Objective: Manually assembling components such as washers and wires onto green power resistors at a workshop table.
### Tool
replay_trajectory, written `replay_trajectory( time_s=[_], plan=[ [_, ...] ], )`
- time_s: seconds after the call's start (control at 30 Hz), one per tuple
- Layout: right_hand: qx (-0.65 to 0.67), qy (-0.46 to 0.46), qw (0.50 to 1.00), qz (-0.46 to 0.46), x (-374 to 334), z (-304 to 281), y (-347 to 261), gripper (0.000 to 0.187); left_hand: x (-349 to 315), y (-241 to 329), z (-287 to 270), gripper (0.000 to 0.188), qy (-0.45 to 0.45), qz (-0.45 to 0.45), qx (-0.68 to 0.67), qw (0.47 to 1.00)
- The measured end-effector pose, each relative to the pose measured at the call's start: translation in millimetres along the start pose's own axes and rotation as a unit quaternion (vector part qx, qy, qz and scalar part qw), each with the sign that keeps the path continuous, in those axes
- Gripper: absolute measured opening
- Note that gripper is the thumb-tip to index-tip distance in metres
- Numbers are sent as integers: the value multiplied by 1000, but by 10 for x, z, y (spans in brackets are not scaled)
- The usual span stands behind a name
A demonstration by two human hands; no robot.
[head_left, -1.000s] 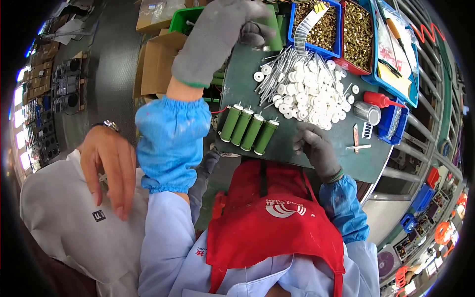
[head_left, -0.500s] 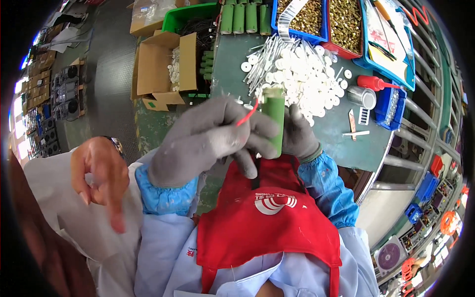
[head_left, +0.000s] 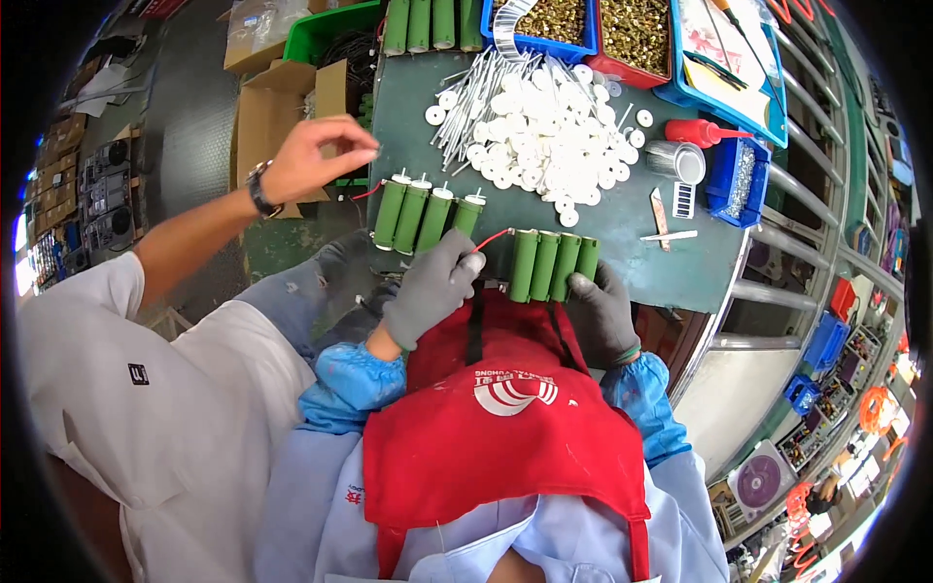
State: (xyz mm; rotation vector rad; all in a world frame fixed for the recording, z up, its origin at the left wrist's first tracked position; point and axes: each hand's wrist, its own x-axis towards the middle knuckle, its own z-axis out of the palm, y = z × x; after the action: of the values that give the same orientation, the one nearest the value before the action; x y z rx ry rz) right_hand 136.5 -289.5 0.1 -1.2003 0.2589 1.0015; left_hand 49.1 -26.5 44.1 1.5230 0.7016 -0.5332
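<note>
My right hand (head_left: pixel 604 316), in a grey glove, grips a row of green cylinders (head_left: pixel 544 266) by its right end, thumb on the last one. The row stands upright at the table's near edge, above my red apron. From its left end a red wire (head_left: pixel 494 239) runs to my left hand (head_left: pixel 432 290), also gloved, whose thumb and fingertips are pinched on the wire's end. Just beyond that hand, a second row of green cylinders (head_left: pixel 412 218) rests at the table's left edge. White washers (head_left: pixel 439 192) with metal rods poking up cap that row.
A heap of white washers (head_left: pixel 544 126) and long metal rods (head_left: pixel 481 102) covers the table's middle. Behind it are bins of brass parts (head_left: pixel 637 37). A can (head_left: pixel 677 161), red bottle (head_left: pixel 702 132) and blue bin (head_left: pixel 739 183) stand right. A co-worker's bare hand (head_left: pixel 326 155) reaches in from the left.
The held green cylinders have turned from end-on to face me as a row. My left hand has come down, uncovering the second row. The co-worker's hand has moved up and forward.
</note>
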Motion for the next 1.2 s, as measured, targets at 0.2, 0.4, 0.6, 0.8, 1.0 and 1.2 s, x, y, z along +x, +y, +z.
replay_trajectory(
  time_s=[0.2, 0.4, 0.6, 0.8, 1.0, 1.2],
  plan=[
    [-373, 169, 909, -72, -11, 93, -96, 57, 49, -125, 394, 18, 203, 203, 342, 895],
    [-633, 247, 666, -308, 115, 383, -107, 67, 151, 168, 708, 38, 240, 349, 417, 804],
    [-688, 226, 636, -267, 259, 338, 37, 62, 598, -133, 954, 39, 257, 369, 378, 809],
    [-691, 237, 629, -268, 264, 297, 46, 60, 654, -141, 1037, 38, 275, 349, 393, 805],
    [-684, 230, 641, -264, 294, 296, 47, 59, 661, -146, 979, 36, 272, 359, 389, 804],
    [-682, 235, 639, -268, 271, 280, 11, 57, 659, -89, 990, 34, 277, 353, 399, 799]
  ],
)
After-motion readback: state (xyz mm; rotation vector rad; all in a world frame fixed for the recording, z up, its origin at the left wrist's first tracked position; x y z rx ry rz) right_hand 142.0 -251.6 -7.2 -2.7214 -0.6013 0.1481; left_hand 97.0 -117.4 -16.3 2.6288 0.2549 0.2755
